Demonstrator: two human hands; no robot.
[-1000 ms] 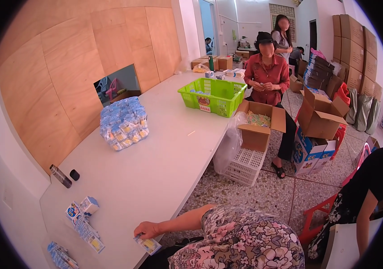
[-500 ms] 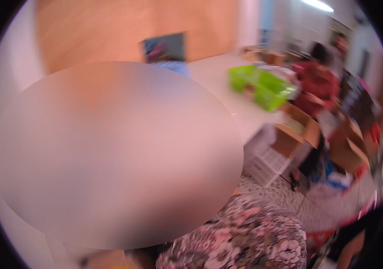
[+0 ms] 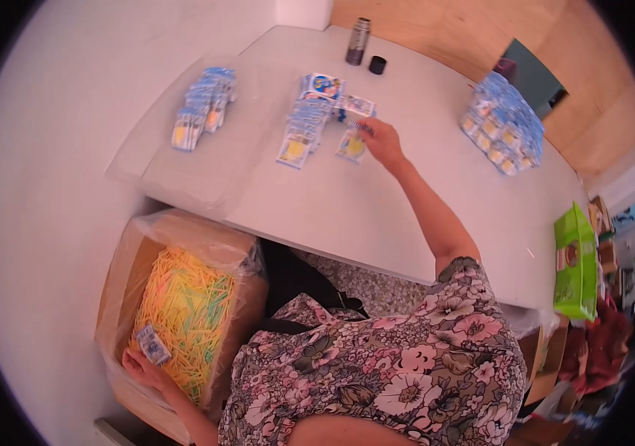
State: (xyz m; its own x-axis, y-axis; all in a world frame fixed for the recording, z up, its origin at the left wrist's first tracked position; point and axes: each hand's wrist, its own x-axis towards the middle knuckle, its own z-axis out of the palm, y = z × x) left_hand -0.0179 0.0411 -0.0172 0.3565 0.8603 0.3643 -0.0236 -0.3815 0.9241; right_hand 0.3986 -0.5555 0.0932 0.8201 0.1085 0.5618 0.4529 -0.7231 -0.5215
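Observation:
At the lower left, my left hand (image 3: 146,369) pinches a small blue-and-white packet (image 3: 154,344) at the edge of a cardboard box. Under the packet lies a heap of thin yellow, orange and green sticks (image 3: 184,297). My right hand (image 3: 383,143) reaches over the table, its fingers closed on the upper end of a flat blue-and-white packet with a yellow patch (image 3: 351,146). Just left of that hand is an overlapping row of similar packets (image 3: 308,126). Another packet (image 3: 358,105) lies flat above it.
The plastic-lined cardboard box (image 3: 239,297) stands against the white table (image 3: 347,223). Farther left on clear plastic is a second row of packets (image 3: 202,108). A large packet pile (image 3: 503,123) sits right, a metal flask (image 3: 358,41) and black cap (image 3: 378,65) at the back, a green bin (image 3: 576,260) far right.
The view has swung left and down from the room on the right to the table and box. Both my hands are now visible, each with a packet; earlier they were hidden or blurred.

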